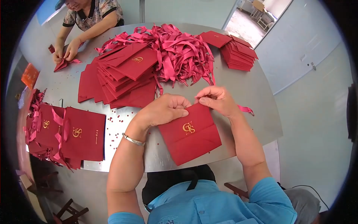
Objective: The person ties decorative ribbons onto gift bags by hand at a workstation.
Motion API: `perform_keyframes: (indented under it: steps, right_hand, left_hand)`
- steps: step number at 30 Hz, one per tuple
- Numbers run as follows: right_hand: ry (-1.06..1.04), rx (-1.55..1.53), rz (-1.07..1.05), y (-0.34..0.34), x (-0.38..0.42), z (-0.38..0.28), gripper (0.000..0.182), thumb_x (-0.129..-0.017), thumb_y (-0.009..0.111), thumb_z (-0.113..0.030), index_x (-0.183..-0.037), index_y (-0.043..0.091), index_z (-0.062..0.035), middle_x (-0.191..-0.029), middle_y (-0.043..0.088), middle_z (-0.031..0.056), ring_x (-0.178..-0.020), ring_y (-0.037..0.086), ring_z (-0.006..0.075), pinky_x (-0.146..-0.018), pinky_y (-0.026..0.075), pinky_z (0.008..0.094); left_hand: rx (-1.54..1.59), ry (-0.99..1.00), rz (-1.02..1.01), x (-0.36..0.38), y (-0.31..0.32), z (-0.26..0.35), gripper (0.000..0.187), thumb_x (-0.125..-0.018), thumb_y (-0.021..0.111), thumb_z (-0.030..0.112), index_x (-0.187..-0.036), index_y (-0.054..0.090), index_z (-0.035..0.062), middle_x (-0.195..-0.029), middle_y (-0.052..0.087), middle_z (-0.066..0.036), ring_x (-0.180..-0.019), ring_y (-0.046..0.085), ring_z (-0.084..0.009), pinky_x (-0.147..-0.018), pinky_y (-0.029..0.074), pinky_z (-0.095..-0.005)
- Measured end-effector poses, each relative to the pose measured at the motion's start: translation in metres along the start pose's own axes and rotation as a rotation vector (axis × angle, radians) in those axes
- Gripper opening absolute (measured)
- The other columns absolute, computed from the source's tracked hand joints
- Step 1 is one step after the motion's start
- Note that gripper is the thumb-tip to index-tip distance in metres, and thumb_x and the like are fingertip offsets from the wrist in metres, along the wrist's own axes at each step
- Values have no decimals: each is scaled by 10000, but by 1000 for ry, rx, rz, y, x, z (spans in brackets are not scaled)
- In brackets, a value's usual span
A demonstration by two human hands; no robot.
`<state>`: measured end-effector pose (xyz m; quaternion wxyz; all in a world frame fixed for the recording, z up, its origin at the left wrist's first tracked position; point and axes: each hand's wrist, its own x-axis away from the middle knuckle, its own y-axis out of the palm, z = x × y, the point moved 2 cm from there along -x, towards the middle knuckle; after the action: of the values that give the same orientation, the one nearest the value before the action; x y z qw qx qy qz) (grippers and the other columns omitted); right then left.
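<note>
A red paper gift bag (191,136) with gold lettering lies flat on the table before me, its top edge turned away from me. My left hand (169,107) is closed on the upper left of the bag, thumb on its front. At the top edge, my right hand (218,101) is pinched on a pink ribbon (246,109), whose loose end shows beyond my wrist. The fingers hide where ribbon and bag meet.
A fanned stack of red bags (123,74) and a heap of pink ribbons (182,52) lie ahead. Another stack (238,56) stands far right. Ribboned bags (84,130) lie left on the metal table (257,130). Across it, a co-worker's hands (67,52) handle a red bag.
</note>
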<state>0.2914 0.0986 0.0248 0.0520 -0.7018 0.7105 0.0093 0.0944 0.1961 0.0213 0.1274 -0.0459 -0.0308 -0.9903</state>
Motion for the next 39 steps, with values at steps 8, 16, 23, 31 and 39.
perform_keyframes:
  steps: [8, 16, 23, 31, 39]
  right_hand:
    - [-102, 256, -178, 3, 10, -18, 169, -827, 719, -37, -987, 682, 4, -901, 688, 50, -815, 628, 90, -715, 500, 223]
    - [48, 20, -197, -1, 11, -11, 259, -781, 767, -66, -1011, 667, 0, -932, 668, 39, -856, 615, 90, -759, 493, 233]
    - [-22, -113, -115, 8, 11, -9, 284, -747, 806, -64, -974, 647, -3, -932, 659, 44, -855, 619, 105, -776, 503, 246]
    - [-68, -152, -133, 2, 13, -6, 262, -748, 789, 7, -974, 658, -16, -934, 663, 30, -853, 621, 92, -768, 515, 239]
    - [-76, -222, -143, 2, 10, -1, 251, -728, 811, -25, -855, 595, -44, -815, 653, 92, -713, 592, 131, -629, 468, 246]
  left_hand:
    - [-251, 14, -100, 4, -4, 4, 144, -919, 584, 33, -1052, 630, 2, -897, 647, 24, -837, 560, -45, -762, 476, -227]
    - [-75, 36, -123, 4, -1, 2, 115, -909, 582, 27, -1017, 609, -3, -879, 629, 25, -807, 546, -37, -719, 461, -214]
    - [40, 47, -44, 2, 9, 5, 190, -829, 657, -33, -1013, 614, -10, -902, 637, 16, -819, 571, -40, -725, 461, -195]
    - [239, 2, -124, 1, 14, 3, 256, -779, 697, -57, -1024, 627, -34, -921, 654, -2, -837, 595, -61, -747, 471, -200]
    - [386, 23, -237, 1, 21, -1, 283, -770, 733, -36, -1024, 608, -35, -921, 667, -21, -826, 617, -78, -751, 494, -216]
